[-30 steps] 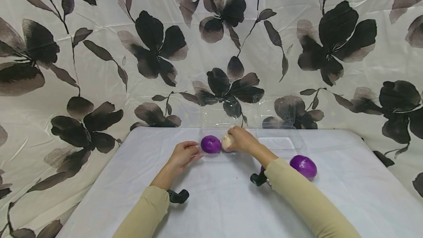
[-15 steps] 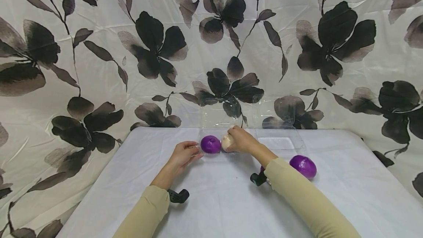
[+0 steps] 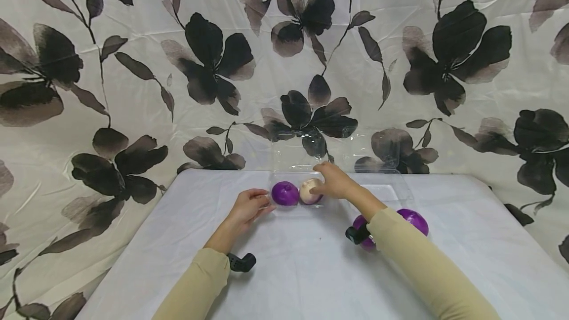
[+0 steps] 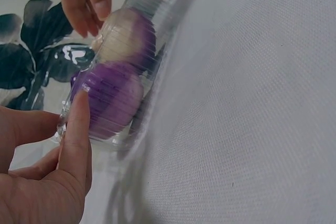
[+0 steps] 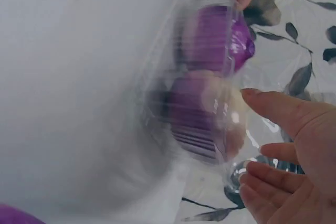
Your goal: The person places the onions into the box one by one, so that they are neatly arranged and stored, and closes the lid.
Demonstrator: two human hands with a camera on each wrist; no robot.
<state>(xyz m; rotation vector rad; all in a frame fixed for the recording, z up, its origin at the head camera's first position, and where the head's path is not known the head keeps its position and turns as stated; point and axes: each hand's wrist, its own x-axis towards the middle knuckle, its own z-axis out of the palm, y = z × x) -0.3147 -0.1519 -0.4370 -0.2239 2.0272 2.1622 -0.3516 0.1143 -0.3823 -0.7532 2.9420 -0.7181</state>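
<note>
Right hand (image 3: 334, 181) gone slack since a second back: was cupped over the pale onion (image 3: 309, 191), now lifted off with fingers loose and spread, thumb tip maybe brushing it, hard to call. So looked like a let-go, onion left sitting in the clear plastic tray (image 3: 293, 206) at the far middle of the bench (image 3: 284, 270), touching the purple onion (image 3: 285, 193) on its left. Left hand (image 3: 246, 210) hadn't budged, fingertips pinching the tray's near-left rim, clear enough in the left wrist view. Second clear tray (image 3: 382, 189) just to the right, holding nothing visible. Two more purple onions (image 3: 415, 220) nearer, half hidden behind the right sleeve. Floral curtain (image 3: 133, 63) behind everything.
</note>
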